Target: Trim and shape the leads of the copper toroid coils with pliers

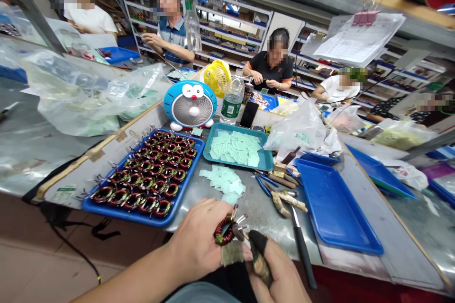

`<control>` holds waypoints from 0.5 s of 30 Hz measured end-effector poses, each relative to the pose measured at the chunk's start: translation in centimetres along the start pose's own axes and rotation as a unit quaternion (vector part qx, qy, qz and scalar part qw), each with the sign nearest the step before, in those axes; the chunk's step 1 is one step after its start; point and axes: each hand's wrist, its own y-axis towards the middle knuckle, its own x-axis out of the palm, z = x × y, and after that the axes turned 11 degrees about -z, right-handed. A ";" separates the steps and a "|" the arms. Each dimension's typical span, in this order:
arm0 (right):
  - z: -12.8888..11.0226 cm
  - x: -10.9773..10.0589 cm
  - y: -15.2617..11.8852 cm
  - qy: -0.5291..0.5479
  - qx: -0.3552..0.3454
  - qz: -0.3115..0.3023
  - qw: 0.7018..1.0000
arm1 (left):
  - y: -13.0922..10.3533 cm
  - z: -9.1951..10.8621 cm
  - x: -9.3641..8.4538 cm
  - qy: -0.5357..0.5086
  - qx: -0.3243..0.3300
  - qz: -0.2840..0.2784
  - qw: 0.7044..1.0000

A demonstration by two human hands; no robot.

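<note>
My left hand (pixel 199 234) is closed around a toroidal coil (pixel 223 230) wound with dark red wire, its pale-tipped leads sticking up to the right. Tape wraps one of its digits, just under the coil. In my right hand (pixel 279 270) is a pair of pliers (pixel 262 269) with worn, wrapped handles; a black cover sits on one digit. The pliers' metal jaws meet the coil's right side near the base of the leads; whether they grip a wire I cannot tell. Left of my hands, a blue tray (pixel 165 220) holds rows of similar coils.
Pale green sheets lie in a teal tray (pixel 268 163) and in a loose pile (pixel 227 181). Right of them are several hand tools, a black-handled knife (pixel 304 248) and a blue tray (pixel 343 203). A fan (pixel 194 104) and water bottle (pixel 232 99) stand behind. Several people sit opposite.
</note>
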 end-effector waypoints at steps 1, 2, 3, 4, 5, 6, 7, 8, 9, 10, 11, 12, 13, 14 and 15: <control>0.0 0.3 0.1 -0.023 -0.002 0.019 1.000 | 0.0 0.0 0.1 0.001 -0.005 0.008 1.000; 0.0 0.5 0.3 -0.043 0.000 0.042 0.998 | 0.0 0.0 0.2 0.002 -0.012 0.015 1.000; -0.1 0.7 0.5 -0.058 0.001 0.064 0.996 | 0.1 -0.1 0.2 0.001 -0.019 0.020 1.000; -0.3 0.8 0.8 -0.064 0.003 0.083 0.994 | 0.1 -0.3 0.2 0.000 -0.024 0.023 0.999; -0.4 0.8 1.1 -0.060 0.006 0.094 0.994 | 0.1 -0.4 0.1 -0.003 -0.027 0.023 0.999; -0.5 0.8 1.3 -0.048 0.007 0.091 0.995 | 0.1 -0.6 0.0 -0.007 -0.028 0.022 0.999; -0.5 0.6 1.3 -0.033 0.007 0.078 0.996 | 0.2 -0.8 -0.2 -0.011 -0.028 0.019 0.999; -0.5 0.4 1.3 -0.020 0.009 0.062 0.998 | 0.2 -0.9 -0.3 -0.014 -0.027 0.019 0.999; -0.5 0.2 1.1 -0.013 0.012 0.047 0.999 | 0.2 -1.0 -0.5 -0.016 -0.027 0.019 0.999; -0.3 0.1 0.8 -0.010 0.016 0.035 0.999 | 0.2 -1.1 -0.6 -0.018 -0.029 0.021 0.999; -0.2 -0.1 0.5 -0.009 0.019 0.027 0.999 | 0.2 -1.1 -0.6 -0.018 -0.030 0.023 0.999; 0.0 -0.1 0.2 -0.004 0.025 0.023 0.999 | 0.2 -1.2 -0.7 -0.017 -0.030 0.024 0.999; 0.1 -0.2 -0.1 0.006 0.033 0.022 0.999 | 0.2 -1.1 -0.7 -0.016 -0.029 0.024 0.999; 0.2 -0.2 -0.3 0.021 0.042 0.017 0.999 | 0.2 -1.1 -0.6 -0.015 -0.027 0.023 0.999; 0.1 -0.3 -0.4 0.041 0.050 0.010 0.998 | 0.2 -1.0 -0.6 -0.016 -0.023 0.020 0.999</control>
